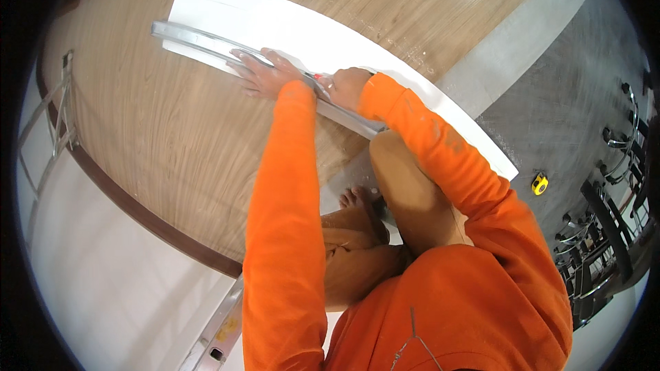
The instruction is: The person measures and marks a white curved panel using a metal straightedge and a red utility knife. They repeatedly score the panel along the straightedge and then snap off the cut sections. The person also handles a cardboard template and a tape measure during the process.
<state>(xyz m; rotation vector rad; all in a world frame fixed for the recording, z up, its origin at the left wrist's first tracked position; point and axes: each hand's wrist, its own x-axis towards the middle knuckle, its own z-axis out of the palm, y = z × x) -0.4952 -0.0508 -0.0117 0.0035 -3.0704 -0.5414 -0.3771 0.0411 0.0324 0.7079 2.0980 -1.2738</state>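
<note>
Board (330, 41), white, I log on the wooden floor (151, 117), spanning 11 to 3 o'clock. Metal bar (196, 38) lies along its near edge from 10 o'clock. Left hand (271, 77), at 11, rests across the bar, fingers spread. Right hand (347, 88), at 12, is curled around a small red tool (317, 76); individual finger placement I cannot tell. Yellow-black tape measure (540, 183) noted at 3.

A long white panel (275, 20) lies flat on the floor (165, 124), a grey metal bar (189, 36) lengthwise on it, a half-hidden red tool (317, 76) alongside.
</note>
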